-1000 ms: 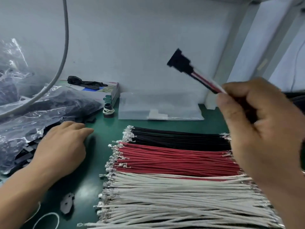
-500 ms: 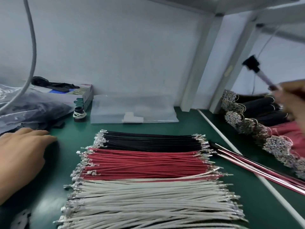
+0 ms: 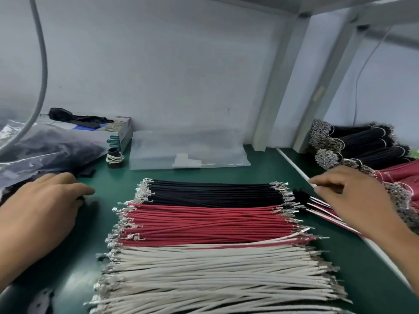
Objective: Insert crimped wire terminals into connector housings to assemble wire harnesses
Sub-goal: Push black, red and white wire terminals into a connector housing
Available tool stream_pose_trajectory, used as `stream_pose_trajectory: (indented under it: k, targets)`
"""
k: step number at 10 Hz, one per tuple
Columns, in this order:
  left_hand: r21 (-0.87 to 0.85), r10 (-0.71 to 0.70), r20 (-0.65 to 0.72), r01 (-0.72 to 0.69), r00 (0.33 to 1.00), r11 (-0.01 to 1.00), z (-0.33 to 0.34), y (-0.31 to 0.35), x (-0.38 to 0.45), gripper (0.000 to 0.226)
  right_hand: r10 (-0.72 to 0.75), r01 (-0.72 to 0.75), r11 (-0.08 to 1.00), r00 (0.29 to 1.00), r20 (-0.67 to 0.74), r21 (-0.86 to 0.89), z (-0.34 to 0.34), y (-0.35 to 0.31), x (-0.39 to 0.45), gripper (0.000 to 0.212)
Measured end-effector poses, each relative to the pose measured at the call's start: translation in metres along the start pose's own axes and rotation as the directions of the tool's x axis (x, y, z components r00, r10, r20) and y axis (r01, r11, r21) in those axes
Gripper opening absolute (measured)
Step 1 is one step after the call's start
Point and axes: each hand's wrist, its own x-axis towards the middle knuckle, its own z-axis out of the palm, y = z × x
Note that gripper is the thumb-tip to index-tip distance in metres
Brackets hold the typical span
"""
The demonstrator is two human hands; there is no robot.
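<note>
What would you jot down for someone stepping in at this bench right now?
Left hand: on the mat by the bag of housings, fingers curled over something dark; grip unclear.
Right hand: open, empty, above the finished harnesses.
Loose wires lie in rows: black, red, white.
Done: a few harnesses lie on the right.
Left: pick a housing and insert the next terminals.

box (image 3: 123,134) – black cloth (image 3: 77,117) atop; clear bag (image 3: 188,148) | grey cable (image 3: 42,71) – hanging
</note>
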Motion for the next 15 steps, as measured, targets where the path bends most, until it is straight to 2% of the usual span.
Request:
stream_pose_trajectory:
  k: [1,2,3,4,5,7,8,9,10,11,12,13,14,15]
  targets:
    - [-0.009,-0.026,-0.066,0.026,0.997,1.000,-0.040,0.059,-0.031,0.033,-0.157,0.134,0.964,0.984,0.085,0.229,0.018,-0.065,0.022,0.014]
    - [-0.106,-0.014,-0.269,-0.016,0.963,0.994,-0.087,0.129,-0.057,0.031,-0.281,0.215,0.928,0.940,0.194,0.303,0.047,-0.127,0.039,0.011]
    - [-0.183,-0.009,-0.360,-0.061,0.933,0.981,-0.127,0.183,-0.072,0.040,-0.349,0.205,0.890,0.880,0.321,0.407,0.075,-0.173,0.045,0.011]
    - [-0.245,-0.067,-0.441,-0.048,0.895,0.968,-0.138,0.219,-0.078,0.039,-0.398,0.225,0.883,0.823,0.405,0.411,0.093,-0.193,0.041,0.019]
    - [-0.311,-0.089,-0.406,-0.046,0.909,0.949,-0.148,0.235,-0.081,0.033,-0.418,0.272,0.879,0.835,0.358,0.392,0.100,-0.198,0.036,0.006]
    - [-0.334,-0.141,-0.430,-0.012,0.892,0.942,-0.155,0.242,-0.083,0.024,-0.496,0.408,0.858,0.817,0.295,0.312,0.102,-0.199,0.031,0.008]
    - [-0.380,-0.129,-0.454,-0.061,0.882,0.923,-0.151,0.242,-0.083,0.026,-0.484,0.417,0.866,0.837,0.253,0.277,0.100,-0.198,0.036,0.010]
    - [-0.435,-0.130,-0.458,-0.094,0.879,0.896,-0.148,0.245,-0.083,0.029,-0.410,0.322,0.874,0.891,0.195,0.365,0.085,-0.194,0.046,0.009]
    - [-0.494,-0.135,-0.450,-0.120,0.883,0.861,-0.150,0.248,-0.083,0.036,-0.312,0.225,0.832,0.946,0.091,0.507,0.058,-0.193,0.060,0.010]
    - [-0.569,-0.154,-0.425,-0.131,0.892,0.812,-0.155,0.257,-0.087,0.032,-0.351,0.376,0.805,0.926,-0.143,0.460,0.024,-0.195,0.062,0.012]
    - [-0.720,-0.169,-0.352,-0.151,0.920,0.677,-0.159,0.268,-0.091,0.023,-0.507,0.591,0.769,0.796,-0.329,0.244,0.008,-0.199,0.036,0.006]
    - [-0.821,-0.142,-0.269,-0.150,0.953,0.551,-0.164,0.278,-0.096,0.025,-0.594,0.645,0.732,0.762,-0.257,0.220,0.030,-0.196,-0.004,0.002]
    - [-0.872,-0.164,-0.189,-0.089,0.968,0.481,-0.166,0.286,-0.100,0.027,-0.540,0.571,0.732,0.819,-0.196,0.371,0.059,-0.190,-0.029,0.005]
    - [-0.898,-0.175,-0.133,-0.044,0.976,0.438,-0.166,0.290,-0.099,0.023,-0.512,0.540,0.716,0.837,-0.192,0.442,0.069,-0.185,-0.034,0.005]
